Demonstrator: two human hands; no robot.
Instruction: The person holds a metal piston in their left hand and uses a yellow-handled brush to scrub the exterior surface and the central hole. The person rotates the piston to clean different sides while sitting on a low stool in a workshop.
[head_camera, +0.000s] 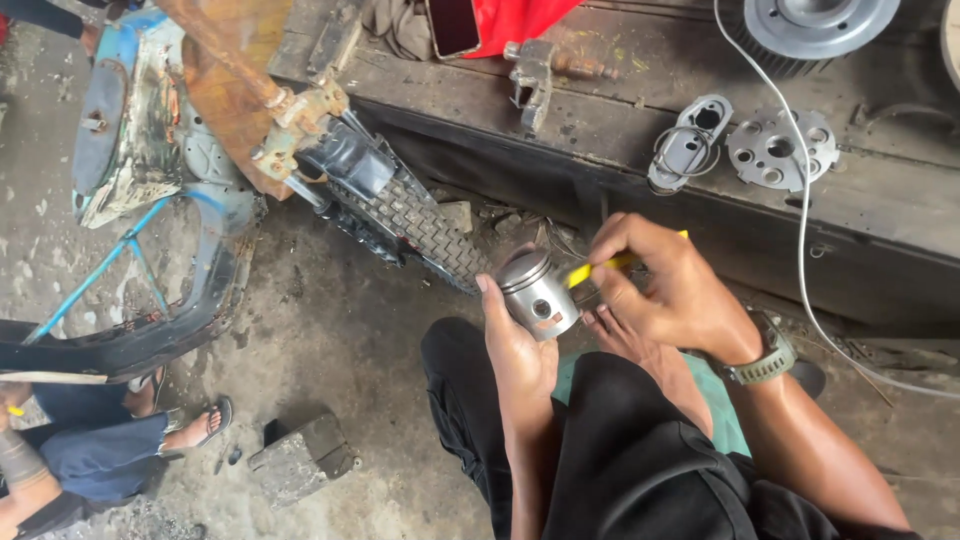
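My left hand (515, 345) holds a round silver metal piston (537, 291) upright between fingers and thumb, just above my knee in dark trousers. My right hand (665, 290) grips a thin yellow tool (600, 268) whose tip touches the upper right side of the piston. A watch with an olive strap sits on my right wrist (765, 362).
A dark wooden bench (620, 150) runs behind, carrying a metal bracket (535, 68), a round drilled plate (780, 150), a small cover with wire (690, 145) and a white cable (800, 230). A motorbike wheel (415, 220) and blue frame (150, 150) stand left. Another person's sandalled foot (200, 425) and a concrete block (300, 460) rest on the floor.
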